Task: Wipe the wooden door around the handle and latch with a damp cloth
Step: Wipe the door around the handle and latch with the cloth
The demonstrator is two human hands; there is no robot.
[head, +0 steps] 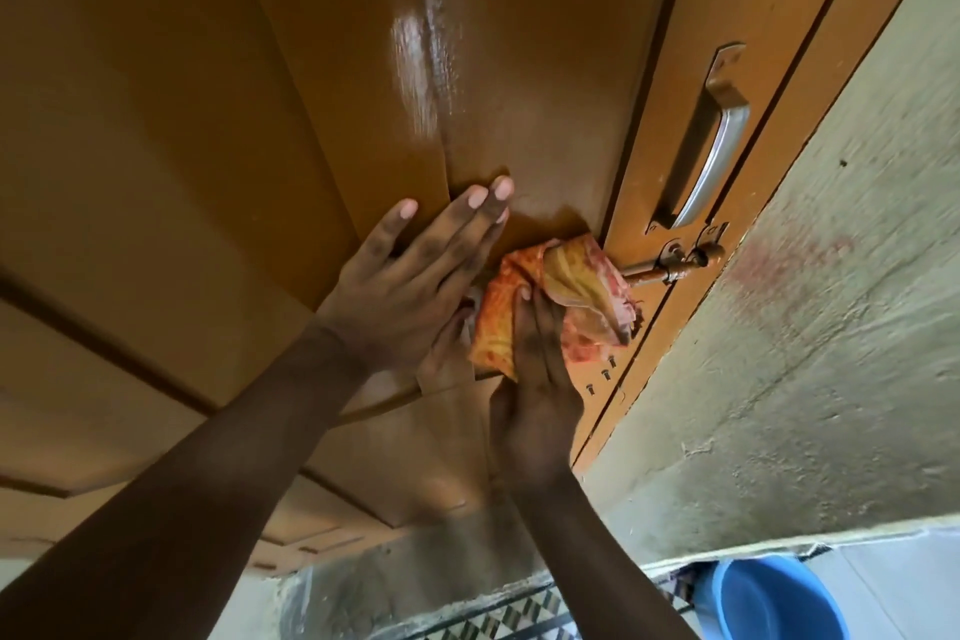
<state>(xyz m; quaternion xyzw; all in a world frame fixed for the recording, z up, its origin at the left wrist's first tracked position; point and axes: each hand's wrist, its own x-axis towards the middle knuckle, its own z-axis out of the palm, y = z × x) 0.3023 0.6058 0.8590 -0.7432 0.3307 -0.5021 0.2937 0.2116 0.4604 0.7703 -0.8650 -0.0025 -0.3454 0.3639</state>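
The brown wooden door point(218, 109) fills the left and top of the view, with a wet shiny streak near its middle. A metal pull handle point(709, 146) is fixed near the door's right edge. Just below it sits a rusty sliding latch point(675, 264). My right hand point(535, 379) presses a bunched orange and yellow patterned cloth point(556, 296) against the door right beside the latch bolt. My left hand point(415, 276) lies flat on the door panel to the left of the cloth, fingers spread and holding nothing.
A rough grey-green wall point(831, 327) borders the door frame on the right. A blue plastic bucket point(763, 598) stands on the floor at the bottom right. A black and white patterned mat point(519, 613) lies below the door.
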